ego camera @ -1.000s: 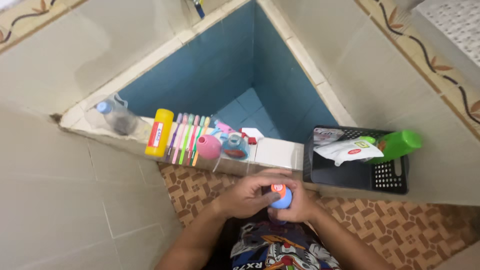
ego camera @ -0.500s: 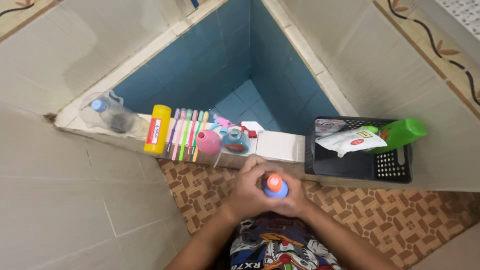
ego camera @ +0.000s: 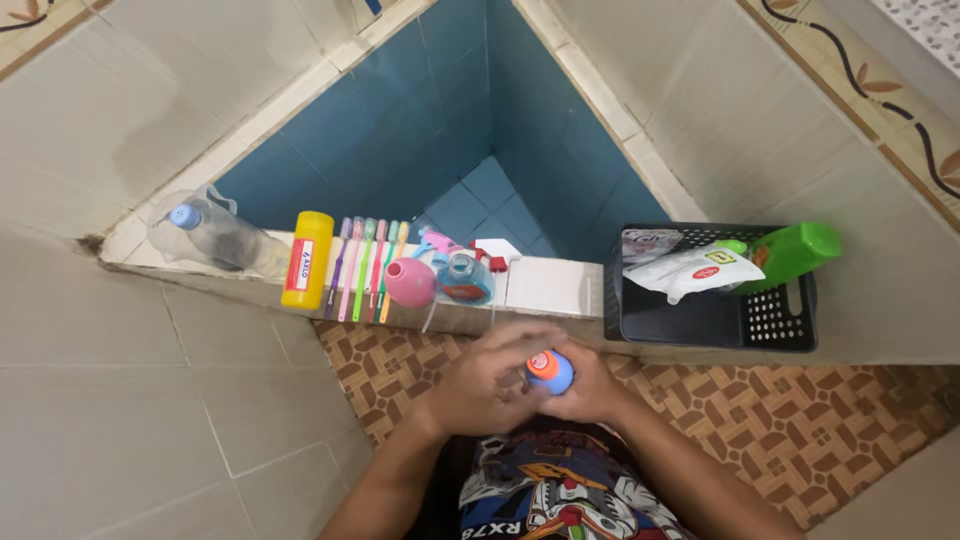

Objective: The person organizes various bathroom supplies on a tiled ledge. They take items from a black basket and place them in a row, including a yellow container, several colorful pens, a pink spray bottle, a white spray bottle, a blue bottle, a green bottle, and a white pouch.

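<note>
I hold a small blue bottle with an orange cap (ego camera: pixel 548 371) upright in front of my chest, below the tiled ledge (ego camera: pixel 545 287). My left hand (ego camera: pixel 490 382) wraps its left side with the fingers curled over the front. My right hand (ego camera: pixel 592 388) cups the bottle from the right and beneath. On the ledge just above my hands lie a pink round bottle (ego camera: pixel 410 282) and a clear blue spray bottle (ego camera: pixel 466 276).
Along the ledge lie a yellow bottle (ego camera: pixel 307 259), several toothbrushes (ego camera: pixel 365 268) and a clear plastic bottle with a blue cap (ego camera: pixel 215 236). A black perforated basket (ego camera: pixel 712 290) at the right holds a green bottle (ego camera: pixel 790 252) and a white pouch (ego camera: pixel 692 270). Behind is a blue-tiled basin (ego camera: pixel 450 150).
The orange cap, first half hidden under my fingers, now shows on top of the bottle. My hands have stayed in front of my chest.
</note>
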